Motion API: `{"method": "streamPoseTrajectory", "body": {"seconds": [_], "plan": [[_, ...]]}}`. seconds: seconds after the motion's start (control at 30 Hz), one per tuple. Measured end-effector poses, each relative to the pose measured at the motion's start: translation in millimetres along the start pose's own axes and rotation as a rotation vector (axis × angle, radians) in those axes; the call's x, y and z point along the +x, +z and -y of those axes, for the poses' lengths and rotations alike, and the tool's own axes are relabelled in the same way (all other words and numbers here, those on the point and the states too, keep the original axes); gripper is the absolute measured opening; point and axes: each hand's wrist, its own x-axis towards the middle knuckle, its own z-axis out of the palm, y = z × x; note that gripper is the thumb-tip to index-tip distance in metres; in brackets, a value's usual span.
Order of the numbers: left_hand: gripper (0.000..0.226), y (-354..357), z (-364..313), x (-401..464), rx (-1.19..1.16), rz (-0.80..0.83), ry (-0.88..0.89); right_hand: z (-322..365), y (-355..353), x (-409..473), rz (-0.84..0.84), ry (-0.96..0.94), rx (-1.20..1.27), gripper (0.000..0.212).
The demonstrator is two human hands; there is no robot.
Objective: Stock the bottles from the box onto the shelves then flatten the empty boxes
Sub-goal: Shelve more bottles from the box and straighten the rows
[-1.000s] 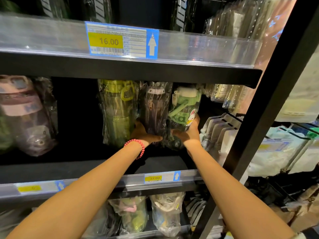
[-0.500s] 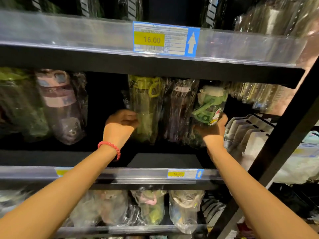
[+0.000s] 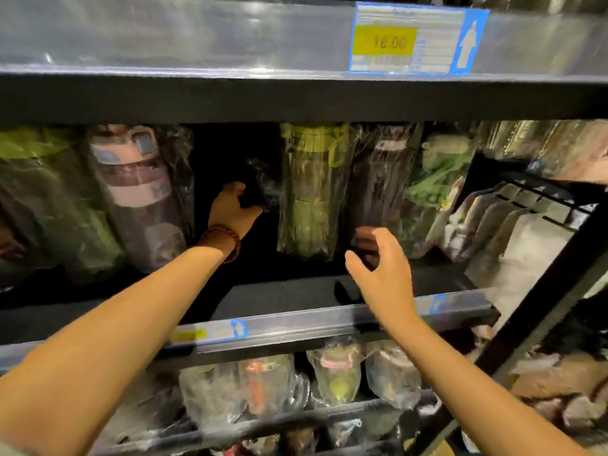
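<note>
Plastic-wrapped bottles stand on the middle shelf [image 3: 296,301]. In the row are a yellow-green bottle [image 3: 312,189], a dark purple bottle [image 3: 385,172] and a green cartoon bottle [image 3: 434,185]. My left hand [image 3: 230,205], with a bead bracelet on its wrist, reaches into the dark gap left of the yellow-green bottle. Its fingers curl round a dark wrapped bottle [image 3: 261,182] deep in the shelf. My right hand [image 3: 381,271] hovers near the shelf's front, below the dark purple bottle, fingers relaxed and holding nothing.
A pink bottle [image 3: 138,195] and a green one [image 3: 42,199] stand at the left of the same shelf. White packaged goods [image 3: 513,225] fill a rack at the right. More wrapped bottles [image 3: 332,373] sit on the shelf below. A black upright post [image 3: 539,307] slants at the right.
My left hand left the yellow-green bottle and went deeper into the gap beside it. My right hand let go of the green cartoon bottle and drew back toward the shelf's front.
</note>
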Motion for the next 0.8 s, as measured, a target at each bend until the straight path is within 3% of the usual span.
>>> {"method": "streamPoseTrajectory", "body": {"seconds": [0.13,0.23,0.33,0.47,0.8], "plan": [[0.065,7.4,0.0,24.8,0.18,0.09,0.137,6.4,30.4,-7.7,0.142,-0.02,-0.208,0.019],[0.065,21.8,-1.6,46.0,0.251,0.085,0.279,11.3,39.2,-5.5,0.21,0.07,-0.37,0.025],[0.081,39.9,4.7,69.7,0.418,0.141,0.27,11.5,42.0,-6.4,0.225,0.091,-0.555,0.026],[0.104,52.7,9.1,92.2,0.7,0.248,0.295,11.3,44.9,-9.1,0.23,0.099,-0.625,0.018],[0.081,47.9,-1.0,101.5,0.844,0.217,0.413,11.8,47.5,-8.5,0.224,0.121,-0.692,0.017]]}}
